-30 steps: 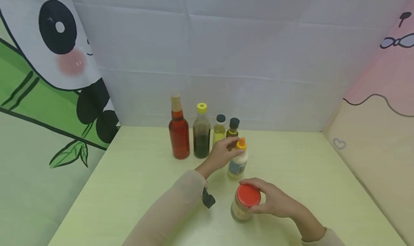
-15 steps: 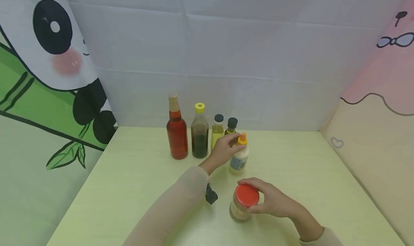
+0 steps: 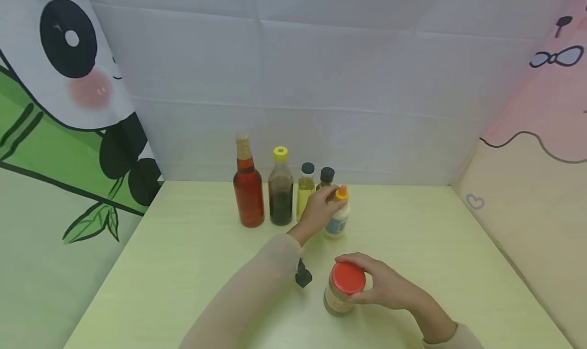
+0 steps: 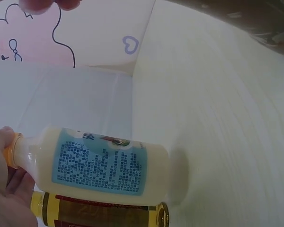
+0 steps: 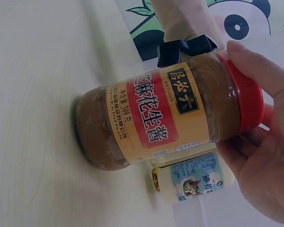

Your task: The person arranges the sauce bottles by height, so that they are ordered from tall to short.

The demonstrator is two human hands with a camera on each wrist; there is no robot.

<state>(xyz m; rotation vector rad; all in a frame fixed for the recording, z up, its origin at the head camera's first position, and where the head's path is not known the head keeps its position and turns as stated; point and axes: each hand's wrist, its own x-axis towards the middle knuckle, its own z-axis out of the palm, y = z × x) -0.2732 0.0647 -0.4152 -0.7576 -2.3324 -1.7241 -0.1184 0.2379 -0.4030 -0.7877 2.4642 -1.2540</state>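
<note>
My left hand pinches the orange cap of a white salad dressing squeeze bottle, which has a blue label and stands upright. Right behind that bottle is a small dark-capped bottle, mostly hidden by the hand. Nearer to me, my right hand holds a peanut butter jar by its red lid, thumb on one side and fingers on the other. Brown paste shows through the jar's glass, and its base appears to be on the table.
Left of the dressing stand a red bottle with a tan neck, a yellow-capped dark sauce bottle and a small bottle of yellow oil. A pale cloth wall rises behind the table; printed cloths flank both sides.
The dressing bottle has moved back, closer to the dark-capped bottle, with my left hand on its cap. My right hand stays on the jar. The head view has turned slightly right.
</note>
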